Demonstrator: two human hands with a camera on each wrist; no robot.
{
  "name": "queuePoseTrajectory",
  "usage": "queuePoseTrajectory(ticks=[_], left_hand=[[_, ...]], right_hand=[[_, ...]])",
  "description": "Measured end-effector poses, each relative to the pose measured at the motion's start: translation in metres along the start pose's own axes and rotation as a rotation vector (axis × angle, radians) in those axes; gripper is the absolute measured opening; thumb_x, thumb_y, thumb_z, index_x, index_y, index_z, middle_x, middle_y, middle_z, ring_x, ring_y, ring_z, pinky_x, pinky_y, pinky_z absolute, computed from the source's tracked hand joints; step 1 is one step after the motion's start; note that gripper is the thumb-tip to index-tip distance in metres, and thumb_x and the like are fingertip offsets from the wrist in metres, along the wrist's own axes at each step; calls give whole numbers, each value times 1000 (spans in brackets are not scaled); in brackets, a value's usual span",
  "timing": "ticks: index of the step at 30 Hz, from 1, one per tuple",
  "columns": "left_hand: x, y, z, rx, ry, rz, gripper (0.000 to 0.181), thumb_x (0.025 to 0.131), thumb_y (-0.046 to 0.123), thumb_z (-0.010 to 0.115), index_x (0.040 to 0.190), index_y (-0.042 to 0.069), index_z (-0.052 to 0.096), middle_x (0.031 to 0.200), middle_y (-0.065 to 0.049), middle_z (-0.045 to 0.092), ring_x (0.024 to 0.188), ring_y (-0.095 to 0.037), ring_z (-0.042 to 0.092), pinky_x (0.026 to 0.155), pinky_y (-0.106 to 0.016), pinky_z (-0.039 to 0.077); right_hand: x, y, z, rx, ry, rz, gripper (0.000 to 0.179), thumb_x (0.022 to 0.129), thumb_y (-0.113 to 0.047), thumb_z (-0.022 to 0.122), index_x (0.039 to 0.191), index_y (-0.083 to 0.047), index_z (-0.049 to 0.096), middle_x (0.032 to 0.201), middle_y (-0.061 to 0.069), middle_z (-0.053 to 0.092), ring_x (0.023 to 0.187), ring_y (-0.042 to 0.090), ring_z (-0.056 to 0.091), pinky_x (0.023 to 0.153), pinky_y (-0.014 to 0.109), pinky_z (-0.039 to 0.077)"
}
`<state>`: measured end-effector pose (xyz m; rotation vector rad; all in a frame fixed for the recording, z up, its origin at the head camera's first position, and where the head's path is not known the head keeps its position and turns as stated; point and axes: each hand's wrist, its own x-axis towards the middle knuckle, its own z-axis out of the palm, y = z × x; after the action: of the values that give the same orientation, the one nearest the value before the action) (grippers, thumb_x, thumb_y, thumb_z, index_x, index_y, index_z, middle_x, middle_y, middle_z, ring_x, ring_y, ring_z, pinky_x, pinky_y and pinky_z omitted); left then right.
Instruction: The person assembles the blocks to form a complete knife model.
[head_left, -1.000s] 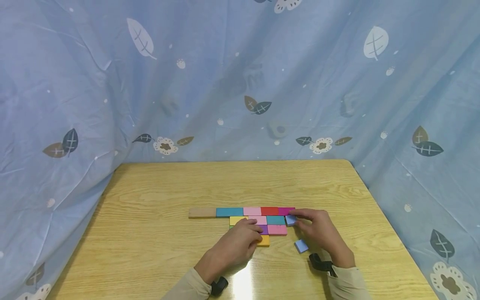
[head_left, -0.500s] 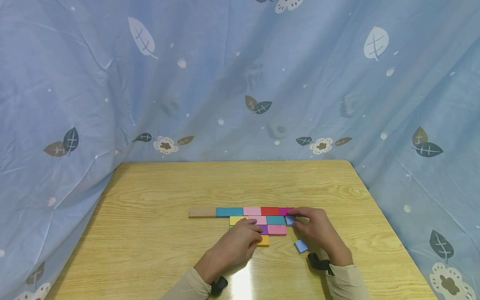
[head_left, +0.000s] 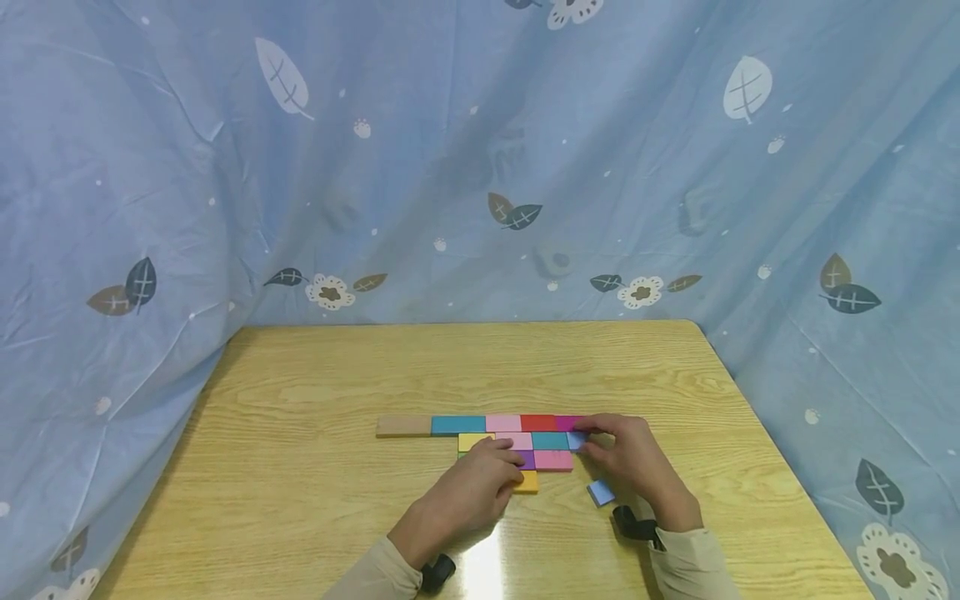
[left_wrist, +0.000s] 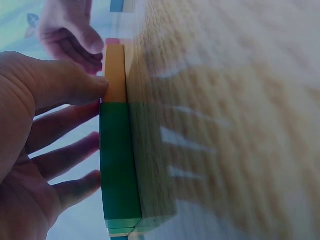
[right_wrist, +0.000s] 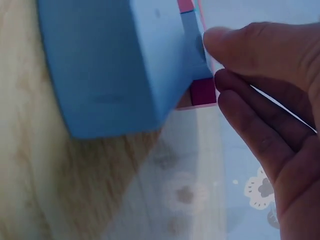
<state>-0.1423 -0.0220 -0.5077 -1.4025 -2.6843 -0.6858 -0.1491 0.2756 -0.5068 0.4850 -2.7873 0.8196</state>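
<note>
My right hand (head_left: 637,467) pinches a small light-blue block (head_left: 576,439) at the right end of the second row, below the magenta block (head_left: 567,422). In the right wrist view the thumb lies against this block and the fingertips are by the magenta one. My left hand (head_left: 471,485) rests on the lower rows with relaxed fingers, partly hiding yellow (head_left: 471,442), purple (head_left: 528,459) and orange (head_left: 529,482) blocks. From the left wrist, the thumb touches the orange block's edge and the fingers reach over a green block (left_wrist: 120,160).
A second light-blue block (head_left: 601,492) lies loose and turned beside the right wrist. The top row runs left through red (head_left: 537,422), pink (head_left: 503,422) and teal (head_left: 458,425) to a plain wood block (head_left: 404,426). A blue leaf-patterned curtain (head_left: 420,167) surrounds the wooden table (head_left: 300,500).
The pinched light-blue block has slid slightly left against the teal block in its row, with my right hand. My left hand stays in place.
</note>
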Motion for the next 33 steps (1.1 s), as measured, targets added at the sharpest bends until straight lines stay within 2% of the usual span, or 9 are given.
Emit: queuePoseTrajectory(ticks=[3,6,9,12,15,21,27,29,33], left_hand=[[0,-1,-1,7,0,2,19,99,-1,70,101,10,86,124,-2,81,135,-29,69,121,-52,53],[0,0,0,10,-2,-1,19,99,0,70,102,10,86,125,-2,81,136,-30,69,121,-51,53],[0,0,0,9,-2,-3,20,100,0,69,102,10,87,125,-2,81,136,-29,69,122,-51,52],[-1,0,1,12,2,-2,21,100,0,69,101,11,87,125,-1,81,136,-28,69,123,-50,52],[-1,0,1,7,8,-2,22,100,-1,68,100,11,87,124,-1,81,135,-27,70,122,-52,52],[-1,0,2,-11,13,-9,24,100,-3,67,96,11,86,122,1,82,135,-26,70,120,-55,53],[-1,0,2,-5,10,-7,24,99,-3,67,97,11,86,123,0,82,136,-27,69,121,-54,53],[-1,0,2,-6,6,-10,24,99,-3,67,99,11,86,124,-1,81,136,-27,69,121,-54,53],[-1,0,1,-7,2,-17,22,100,-1,68,101,10,87,125,-1,81,136,-28,69,121,-54,53]], right_hand=[[-4,-2,-2,29,33,7,34,84,-2,93,115,-13,86,112,1,84,103,25,81,91,51,68],[-14,-3,-5,106,46,29,32,85,-5,93,115,-12,85,112,2,84,103,24,82,91,46,69],[-26,-1,-10,241,-6,82,29,90,-7,90,118,-11,84,115,3,84,107,18,80,95,36,68],[-38,2,-14,374,-93,145,28,94,-11,87,122,-9,83,120,6,83,113,9,77,98,25,65],[-51,5,-17,445,-163,195,29,97,-15,85,125,-8,82,123,8,82,114,5,76,97,18,62],[-73,8,-19,448,-206,266,29,95,-19,87,124,-15,83,122,2,83,114,2,75,96,17,61],[-85,4,-18,421,-174,357,33,92,-16,89,125,-22,83,125,-4,82,118,-1,71,97,16,59],[-87,1,-15,400,-137,351,33,92,-12,89,123,-23,83,123,-5,82,116,0,73,97,17,60],[-86,-7,-10,341,-50,276,34,90,-4,88,120,-19,84,117,-4,83,111,1,75,94,20,64]])
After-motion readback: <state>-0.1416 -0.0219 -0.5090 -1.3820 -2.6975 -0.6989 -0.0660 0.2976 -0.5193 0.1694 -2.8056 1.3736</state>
